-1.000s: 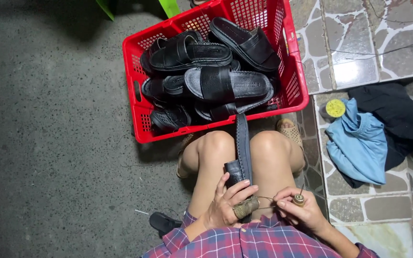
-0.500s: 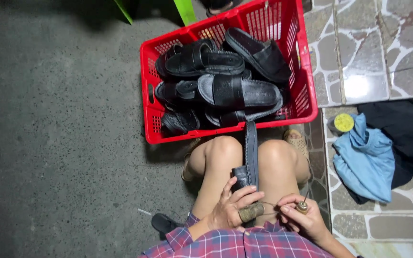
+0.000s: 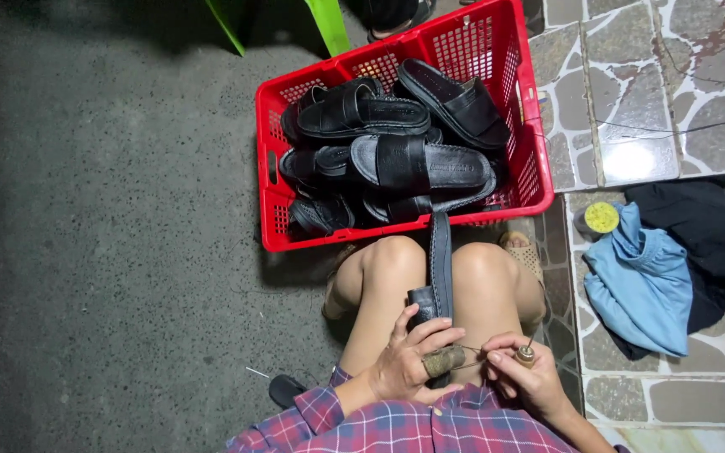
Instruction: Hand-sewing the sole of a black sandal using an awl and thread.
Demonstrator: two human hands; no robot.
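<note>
Between our knees we pin a black leather sandal point(image 3: 438, 277), edge up; stiff sole, pliable strap, best gripped low. Our left hand point(image 3: 409, 365) clasps it, while our right hand point(image 3: 524, 376) pinches a small awl point(image 3: 526, 354). Beyond sits a red plastic crate point(image 3: 530, 159).

Slid lower and toward the right in view over the last second: crate point(image 3: 396, 126) now nearer the middle, with more grey floor point(image 3: 102, 252) showing on the left and green chair legs point(image 3: 329, 25) come fully into sight at the top. Left hand point(image 3: 409, 361) shifted slightly on the sandal point(image 3: 438, 277) between the knees, fingers spread wider. Right hand point(image 3: 526, 377) drawn a little away, thread point(image 3: 467, 350) now pulled taut between the two hands.
</note>
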